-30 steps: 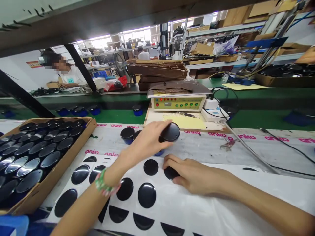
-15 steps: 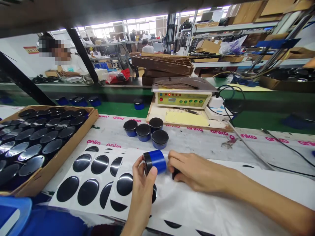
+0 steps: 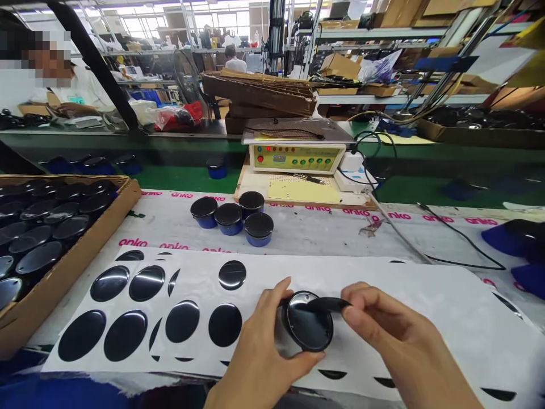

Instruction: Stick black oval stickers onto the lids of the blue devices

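My left hand grips a round black-and-blue canister, its fingers behind and its thumb along the lower rim. The canister's black end is turned up towards me, and small holes show near its edge. Between thumb and fingers, my right hand pinches a thin black round sticker, its left part lying over the upper side of the canister's end. Under both hands lies a white backing sheet. Black round stickers remain on the sheets to the left.
Several black-and-blue canisters stand beyond the sheets. A cardboard tray filled with similar ones is at the left. Behind is a control box with cables on a board. Two blue parts lie at the right edge. A person sits across.
My left hand has turned the canister from its side to black end up and moved it right and down. My right hand has brought the sticker over that end. The camera view has shifted right.
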The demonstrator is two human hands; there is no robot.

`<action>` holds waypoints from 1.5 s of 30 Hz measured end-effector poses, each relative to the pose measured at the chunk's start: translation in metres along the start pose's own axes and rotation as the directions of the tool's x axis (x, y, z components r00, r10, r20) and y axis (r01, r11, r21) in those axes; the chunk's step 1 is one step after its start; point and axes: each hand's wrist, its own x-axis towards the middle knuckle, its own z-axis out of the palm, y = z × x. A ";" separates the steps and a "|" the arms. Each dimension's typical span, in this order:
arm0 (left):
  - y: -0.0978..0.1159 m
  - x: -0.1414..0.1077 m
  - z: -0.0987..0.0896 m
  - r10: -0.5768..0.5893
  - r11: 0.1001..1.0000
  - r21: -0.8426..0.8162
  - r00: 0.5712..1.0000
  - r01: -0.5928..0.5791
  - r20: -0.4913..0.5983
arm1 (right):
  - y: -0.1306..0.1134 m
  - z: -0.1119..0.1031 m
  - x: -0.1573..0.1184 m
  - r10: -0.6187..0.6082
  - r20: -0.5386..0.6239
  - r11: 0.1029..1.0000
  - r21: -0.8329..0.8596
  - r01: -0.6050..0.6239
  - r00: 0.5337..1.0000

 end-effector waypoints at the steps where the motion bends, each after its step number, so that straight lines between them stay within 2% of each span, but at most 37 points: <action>1: -0.001 0.000 0.000 -0.011 1.000 -0.007 1.000 0.011 0.001 | 0.004 0.005 0.001 0.007 0.008 0.998 0.063 -0.007 1.000; 4: -0.003 0.000 -0.001 -0.022 1.000 0.002 1.000 0.022 0.001 | 0.017 0.016 0.002 0.079 -0.022 0.976 0.205 -0.073 0.997; 7: -0.003 0.000 -0.003 0.027 0.998 0.052 0.999 -0.029 0.039 | 0.024 0.020 0.001 0.098 -0.007 0.958 0.272 -0.092 0.995; 10: -0.005 0.000 -0.005 0.075 0.991 0.102 0.993 -0.085 0.092 | 0.023 0.022 0.000 0.083 0.014 0.946 0.312 -0.083 0.996; 14: -0.006 0.000 -0.005 0.076 0.988 0.125 0.993 -0.086 0.085 | 0.019 0.027 0.001 0.128 -0.003 0.919 0.377 -0.117 0.992; 21: -0.004 0.001 -0.005 0.097 0.981 0.160 0.991 -0.110 0.090 | 0.021 0.032 -0.001 0.117 -0.142 0.897 0.440 -0.043 0.983; 24: -0.003 0.001 -0.006 0.106 0.981 0.155 0.990 -0.120 0.093 | 0.025 0.029 -0.003 0.087 -0.166 0.928 0.373 -0.019 0.982; 28: -0.004 0.000 -0.006 0.113 0.980 0.154 0.989 -0.127 0.095 | 0.031 0.029 -0.005 0.060 -0.070 0.962 0.271 -0.039 0.996; 31: -0.003 0.000 -0.006 0.113 0.980 0.151 0.989 -0.126 0.093 | 0.031 0.032 -0.004 0.037 -0.063 0.976 0.219 -0.022 0.997; 36: -0.003 0.000 -0.006 0.119 0.980 0.145 0.988 -0.133 0.102 | 0.025 0.032 -0.003 -0.056 -0.107 0.997 0.048 0.062 0.993; 40: -0.004 0.001 -0.007 0.126 0.978 0.154 0.988 -0.139 0.093 | 0.022 0.032 -0.004 -0.163 -0.128 0.986 -0.059 0.156 0.978; 45: -0.003 0.001 -0.006 0.138 0.975 0.161 0.986 -0.151 0.093 | 0.021 0.032 -0.006 -0.231 -0.127 0.966 -0.153 0.211 0.965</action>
